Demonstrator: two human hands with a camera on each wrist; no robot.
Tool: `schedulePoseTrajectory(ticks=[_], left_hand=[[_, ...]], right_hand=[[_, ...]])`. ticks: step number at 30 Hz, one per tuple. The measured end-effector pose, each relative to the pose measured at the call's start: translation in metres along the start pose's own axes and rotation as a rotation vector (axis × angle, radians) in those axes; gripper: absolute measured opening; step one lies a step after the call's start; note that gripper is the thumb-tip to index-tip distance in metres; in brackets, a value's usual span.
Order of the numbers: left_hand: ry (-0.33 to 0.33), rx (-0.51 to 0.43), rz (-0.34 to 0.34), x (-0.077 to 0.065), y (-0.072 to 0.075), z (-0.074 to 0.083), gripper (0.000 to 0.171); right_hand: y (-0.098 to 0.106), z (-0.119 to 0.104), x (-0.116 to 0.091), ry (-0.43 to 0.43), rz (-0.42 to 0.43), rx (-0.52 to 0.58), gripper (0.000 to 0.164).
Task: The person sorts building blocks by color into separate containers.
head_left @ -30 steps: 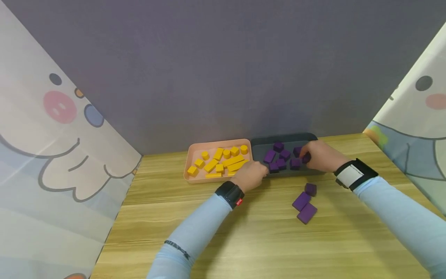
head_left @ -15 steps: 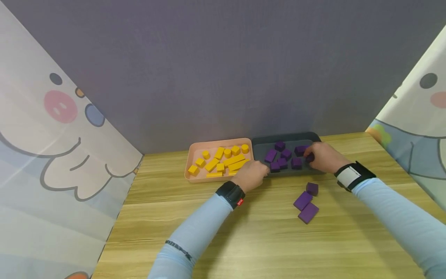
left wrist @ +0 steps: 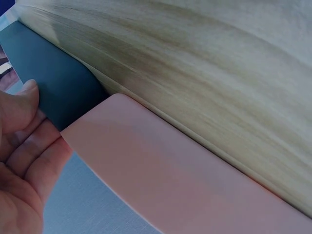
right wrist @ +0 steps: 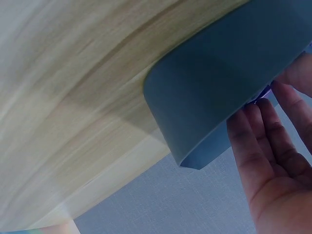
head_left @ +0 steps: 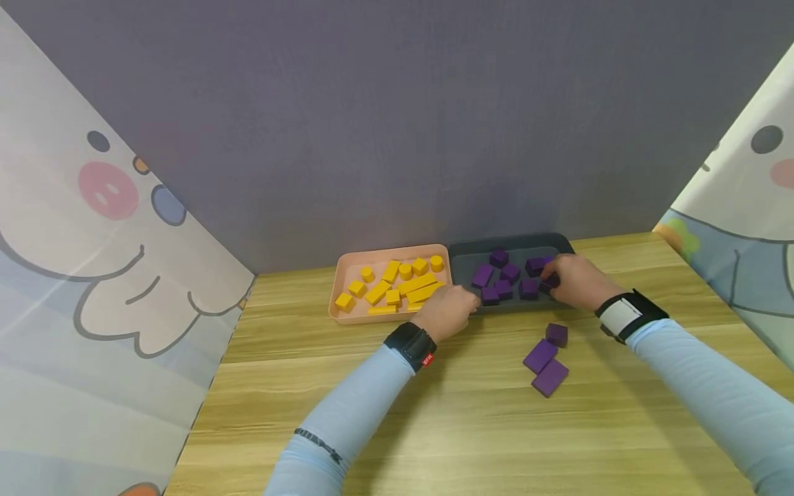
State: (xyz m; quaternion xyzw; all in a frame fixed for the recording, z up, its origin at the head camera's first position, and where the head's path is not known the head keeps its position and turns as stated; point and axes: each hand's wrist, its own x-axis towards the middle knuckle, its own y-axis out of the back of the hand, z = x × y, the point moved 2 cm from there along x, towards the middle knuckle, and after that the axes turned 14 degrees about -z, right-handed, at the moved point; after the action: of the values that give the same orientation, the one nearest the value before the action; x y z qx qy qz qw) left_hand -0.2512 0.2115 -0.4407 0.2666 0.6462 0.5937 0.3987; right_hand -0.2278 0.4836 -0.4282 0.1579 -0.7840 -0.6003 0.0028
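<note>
My left hand (head_left: 445, 313) pinches the near rim of a dark grey-blue tray (head_left: 462, 265), where it meets a peach tray (head_left: 336, 296). In the left wrist view, the thumb presses the dark tray's outer wall (left wrist: 58, 78) while the fingers lie inside. My right hand (head_left: 578, 279) reaches into the dark tray's right end and holds a small purple block (head_left: 548, 284) by its fingertips. Several other purple blocks (head_left: 490, 296) lie left of it in that tray. The right wrist view mostly hides the held block behind the tray wall (right wrist: 204, 83).
Several yellow blocks (head_left: 377, 293), some of them cylinders, fill the peach tray. On the wooden table (head_left: 459, 427) in front of the dark tray lie a purple cube (head_left: 557, 335) and two flat purple blocks (head_left: 549, 378). A grey wall (head_left: 397, 138) stands behind the trays.
My right hand has lowered its purple block a little towards the tray floor, near the other blocks. The left hand keeps its grip on the rim. The view has shifted slightly.
</note>
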Motion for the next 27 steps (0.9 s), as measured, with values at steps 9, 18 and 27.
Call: schedulePoseTrajectory(ticks=[9,18,27], left_hand=[[0.005,0.006,-0.003,0.000,0.001,0.001,0.015],[0.007,-0.003,0.002,0.000,0.000,0.002,0.014],[-0.002,-0.006,0.021,-0.001,-0.002,0.000,0.013]], right_hand=[[0.000,0.000,-0.002,-0.012,-0.004,0.012,0.026],[0.005,-0.011,-0.010,-0.009,0.029,0.020,0.025],[0.004,-0.042,-0.037,0.068,0.096,-0.003,0.023]])
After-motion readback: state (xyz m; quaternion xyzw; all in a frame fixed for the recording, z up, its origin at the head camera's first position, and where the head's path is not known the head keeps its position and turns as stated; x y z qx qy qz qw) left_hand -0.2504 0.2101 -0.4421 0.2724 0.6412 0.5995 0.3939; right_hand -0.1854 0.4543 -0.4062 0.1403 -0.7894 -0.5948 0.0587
